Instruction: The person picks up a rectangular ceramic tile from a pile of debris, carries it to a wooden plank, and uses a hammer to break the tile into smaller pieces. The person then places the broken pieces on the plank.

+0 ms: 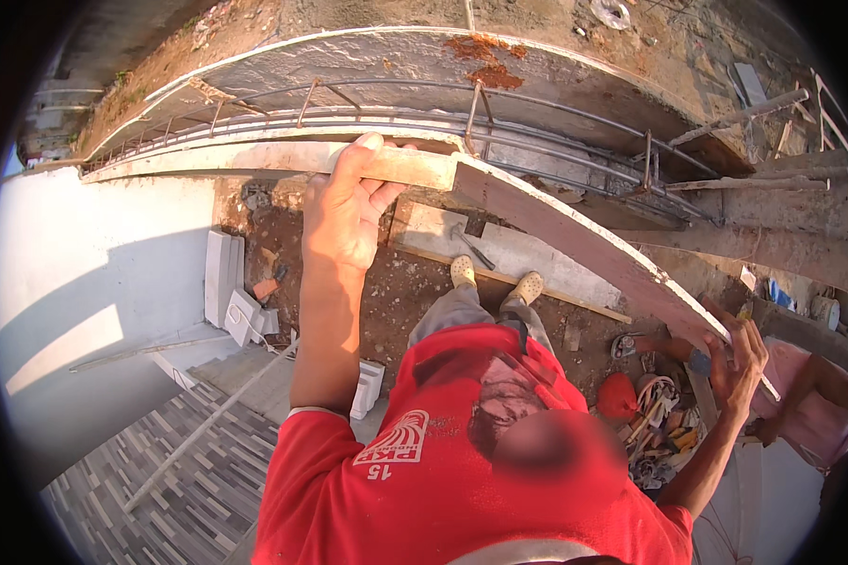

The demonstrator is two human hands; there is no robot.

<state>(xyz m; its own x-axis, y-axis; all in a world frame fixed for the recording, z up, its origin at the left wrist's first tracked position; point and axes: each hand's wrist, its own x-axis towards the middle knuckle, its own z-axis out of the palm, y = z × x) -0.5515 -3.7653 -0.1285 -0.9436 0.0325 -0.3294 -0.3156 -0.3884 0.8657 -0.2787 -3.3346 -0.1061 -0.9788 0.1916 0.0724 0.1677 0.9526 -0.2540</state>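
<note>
My left hand (349,212) is closed round the edge of a pale wooden board (410,168), thumb on top, close to the board's end. From that end a long brown formwork panel (575,226) with a light, rough edge slants down to the right. My right hand (740,363) grips this panel near its far right end. Whether board and panel are joined cannot be made out. Just beyond them runs a steel rebar cage (556,141), set along a grey concrete face (367,71).
A hammer (476,249) lies on a grey slab (537,259) by my feet. At right are a heap of tools (660,424), a red bag (617,395) and another person in pink (820,405). White blocks (221,273) stand by the white wall (94,245) at left.
</note>
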